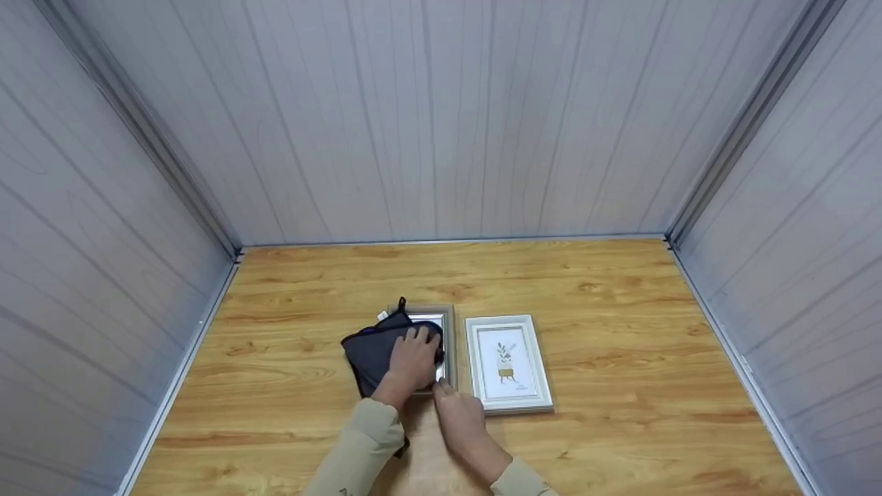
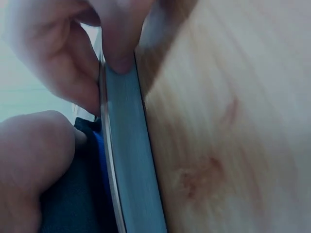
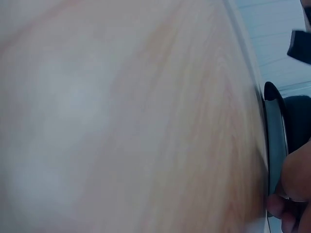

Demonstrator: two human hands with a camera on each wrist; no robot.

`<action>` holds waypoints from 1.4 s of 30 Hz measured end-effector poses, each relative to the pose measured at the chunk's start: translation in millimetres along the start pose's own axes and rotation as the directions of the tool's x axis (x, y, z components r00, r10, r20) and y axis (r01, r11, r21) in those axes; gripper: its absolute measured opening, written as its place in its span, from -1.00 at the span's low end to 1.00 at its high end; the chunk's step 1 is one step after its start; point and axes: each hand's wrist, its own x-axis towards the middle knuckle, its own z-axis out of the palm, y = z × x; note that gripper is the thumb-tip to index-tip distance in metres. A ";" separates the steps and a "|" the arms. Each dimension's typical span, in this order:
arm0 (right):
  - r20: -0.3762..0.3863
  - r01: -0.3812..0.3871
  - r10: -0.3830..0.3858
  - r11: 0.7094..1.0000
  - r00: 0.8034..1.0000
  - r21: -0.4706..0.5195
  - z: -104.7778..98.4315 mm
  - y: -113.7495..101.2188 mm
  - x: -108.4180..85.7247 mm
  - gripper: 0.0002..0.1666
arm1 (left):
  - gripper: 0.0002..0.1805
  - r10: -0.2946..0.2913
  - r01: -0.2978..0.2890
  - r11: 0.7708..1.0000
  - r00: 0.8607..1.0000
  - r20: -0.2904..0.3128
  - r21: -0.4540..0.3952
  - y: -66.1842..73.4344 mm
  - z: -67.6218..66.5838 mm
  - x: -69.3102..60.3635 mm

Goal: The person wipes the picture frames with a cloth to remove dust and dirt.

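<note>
A dark cloth (image 1: pixel 375 355) with a hanging loop and a small white tag lies partly over a grey picture frame (image 1: pixel 449 348). My left hand (image 1: pixel 413 355) presses on the cloth from above, fingers spread over it. At the frame's near right corner, my right hand (image 1: pixel 460 417) pinches the edge between thumb and fingers. The left wrist view shows the frame's grey side (image 2: pixel 129 145) standing on the wood, with the right hand (image 2: pixel 112 43) gripping it and the cloth's blue lining (image 2: pixel 103 150) beside it. In the right wrist view the right hand (image 3: pixel 296 179) is partly cut off.
A white picture frame (image 1: pixel 541 358) with a plant print lies just right of the grey one, close to my right hand. Pale panel walls (image 1: pixel 455 124) enclose the wood-grain tabletop (image 1: pixel 620 358) at the back and on both sides.
</note>
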 end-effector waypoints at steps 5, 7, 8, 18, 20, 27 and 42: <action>-0.076 0.010 -0.015 0.998 0.997 -0.063 0.8 -0.1 -0.5 -0.86 | -0.38 -0.065 0.063 0.997 0.998 0.026 0.044 -0.9 0.0 14.2; -0.075 0.005 -0.008 0.999 0.997 -0.044 -0.1 0.0 0.1 -0.84 | -0.39 -0.088 0.086 0.995 0.995 0.043 0.055 -0.9 -1.3 19.6; -0.069 0.005 -0.007 0.999 0.998 -0.033 -0.8 0.0 0.2 -0.84 | -0.40 -0.099 0.096 0.993 0.993 0.056 0.062 -0.9 -1.7 22.1; -0.016 -0.002 0.002 1.000 1.000 0.029 -2.8 -0.4 0.2 -0.89 | -0.31 -0.197 0.193 0.980 0.975 0.108 0.046 2.7 -3.3 32.6; -0.008 -0.006 0.006 1.000 1.000 0.020 -2.6 -0.7 0.2 -0.89 | -0.27 -0.214 0.210 0.977 0.970 0.113 0.050 2.8 -3.2 32.0; 0.007 -0.015 0.015 1.000 1.000 -0.006 -3.5 -0.8 0.7 -0.81 | -0.39 -0.306 0.300 0.951 0.949 0.082 0.075 -4.4 -3.5 28.0; 0.110 -0.058 0.061 0.998 0.992 -0.033 -6.1 -4.8 2.0 -0.69 | -0.52 -0.395 0.398 0.917 0.911 0.123 -0.001 -13.3 -21.7 11.2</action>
